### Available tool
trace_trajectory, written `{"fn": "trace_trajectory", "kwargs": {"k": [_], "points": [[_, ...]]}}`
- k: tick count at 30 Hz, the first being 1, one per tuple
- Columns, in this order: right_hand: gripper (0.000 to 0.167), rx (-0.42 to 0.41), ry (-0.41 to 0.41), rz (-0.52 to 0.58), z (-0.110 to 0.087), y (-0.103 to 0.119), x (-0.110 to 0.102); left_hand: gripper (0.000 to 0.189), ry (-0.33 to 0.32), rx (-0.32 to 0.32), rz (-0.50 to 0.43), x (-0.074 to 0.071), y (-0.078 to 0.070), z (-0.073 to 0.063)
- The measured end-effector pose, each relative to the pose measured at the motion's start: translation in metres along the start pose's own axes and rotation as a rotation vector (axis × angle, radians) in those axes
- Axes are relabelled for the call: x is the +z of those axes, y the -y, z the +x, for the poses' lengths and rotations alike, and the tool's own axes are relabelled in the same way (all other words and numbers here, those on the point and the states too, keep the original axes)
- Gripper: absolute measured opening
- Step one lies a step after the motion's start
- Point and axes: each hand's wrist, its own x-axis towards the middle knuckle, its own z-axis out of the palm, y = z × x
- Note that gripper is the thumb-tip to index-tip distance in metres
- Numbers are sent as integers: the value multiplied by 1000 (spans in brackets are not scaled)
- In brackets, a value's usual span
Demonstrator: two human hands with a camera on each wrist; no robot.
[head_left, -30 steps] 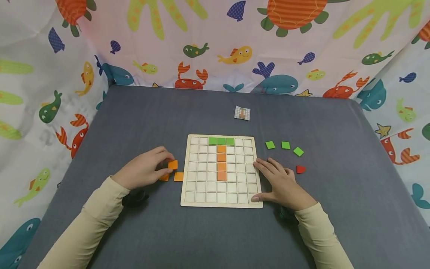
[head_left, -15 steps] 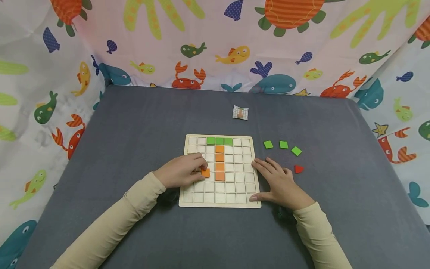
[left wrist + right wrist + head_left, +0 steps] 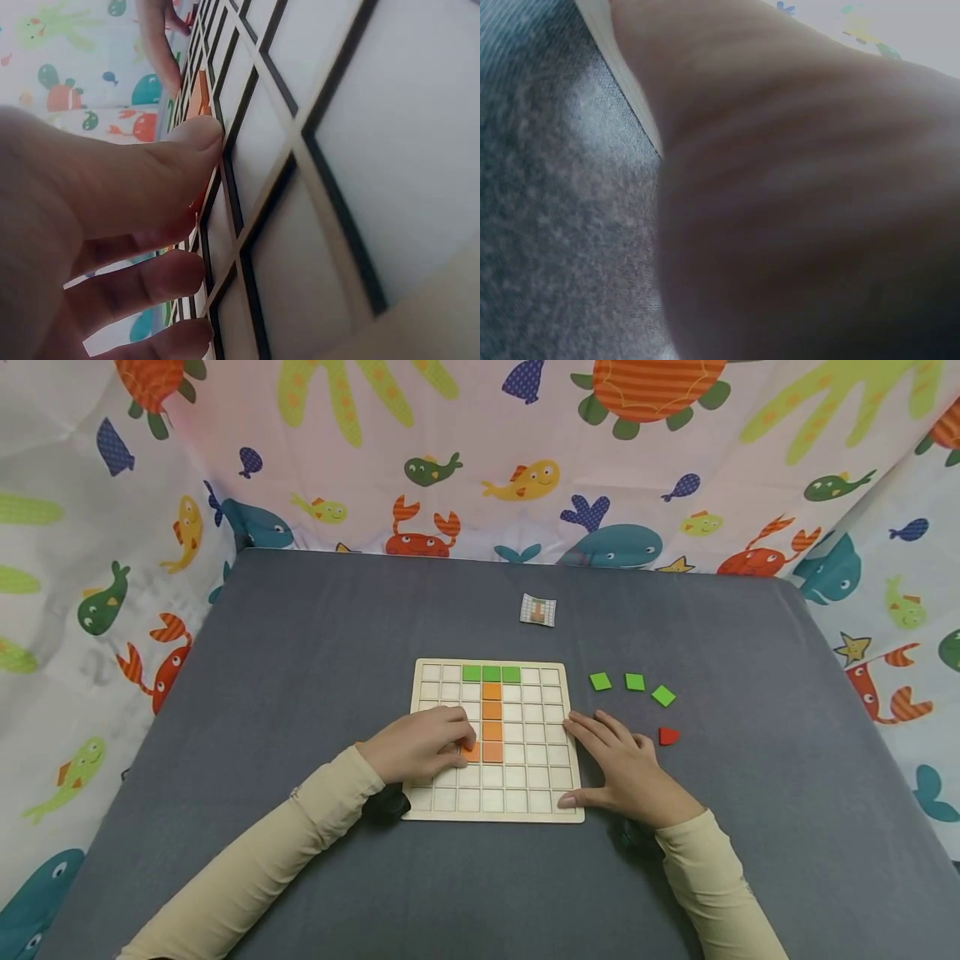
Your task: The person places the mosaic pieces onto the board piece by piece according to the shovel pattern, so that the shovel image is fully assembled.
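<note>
A square wooden grid board (image 3: 517, 800) lies on the table. In the head view, three green tiles (image 3: 491, 673) fill cells of its top row, and a column of several orange tiles (image 3: 492, 710) runs down below them. My left hand (image 3: 416, 745) reaches over the board's left side. Its thumb and fingers pinch an orange tile (image 3: 472, 755) at the cell left of the column's lowest tile. The left wrist view shows the thumb (image 3: 191, 135) close against the grid. Spread out, my right hand (image 3: 618, 768) rests along the board's right edge.
Right of the board lie three loose green tiles (image 3: 634, 682) and a red piece (image 3: 668, 737). Behind it is a small card (image 3: 537, 610) printed with a grid pattern. A cloth with sea animals (image 3: 480, 518) hangs around the grey table (image 3: 337, 627).
My left hand has carried an orange tile from beside the board's left edge to the cell next to the column's lowest tile. The right hand has stayed on the board's edge.
</note>
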Motion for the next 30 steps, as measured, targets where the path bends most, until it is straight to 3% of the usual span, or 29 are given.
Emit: {"fn": "trace_trajectory", "kwargs": {"k": [6,12,18,23,26,30], "points": [[105,-3,-6,-4,0,0,-1,11,0,0,-4,1,-1,2],[105,-8,-9,2,-1,0,-1,14,-18,-88,10,-10,6,-7],[105,-1,4,3,0,0,-1,18,-36,-215,7,-36,23,-40],[105,3,7,7,0,-1,-2,27,24,-324,34,-49,34,-70],[105,3,10,11,0,-1,-1,36,69,-339,52,-51,38,-84],[105,2,12,15,1,0,0,39,92,-310,70,-50,40,-94]]}}
